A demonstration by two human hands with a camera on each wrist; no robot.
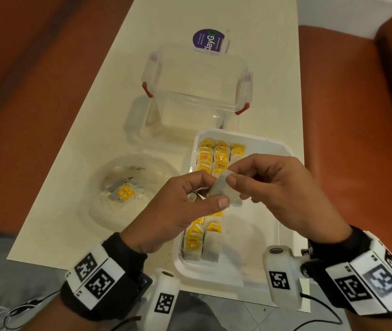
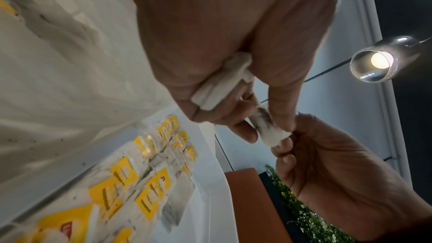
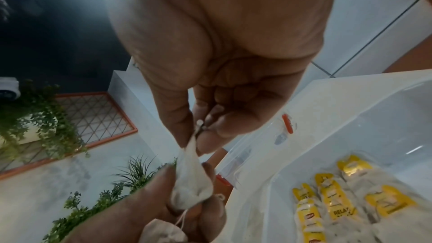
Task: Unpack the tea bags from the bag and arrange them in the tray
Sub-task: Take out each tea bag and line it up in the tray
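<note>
Both hands are raised over the white tray (image 1: 261,235) and pinch one pale tea bag (image 1: 223,189) between them. My left hand (image 1: 214,194) holds its lower part with thumb and fingers. My right hand (image 1: 232,174) pinches its top corner (image 3: 191,178). A second tea bag (image 2: 222,80) is tucked in my left palm, with a string running between the two. Rows of tea bags with yellow tags (image 1: 214,154) lie in the tray's left half. The clear plastic bag (image 1: 109,211) lies left of the tray with one yellow-tagged tea bag (image 1: 124,193) inside.
A clear plastic box with red latches (image 1: 197,91) stands behind the tray. A purple-labelled packet (image 1: 208,41) is behind it. The cream table (image 1: 82,130) is narrow, with orange seating on both sides. The tray sits at the table's near edge.
</note>
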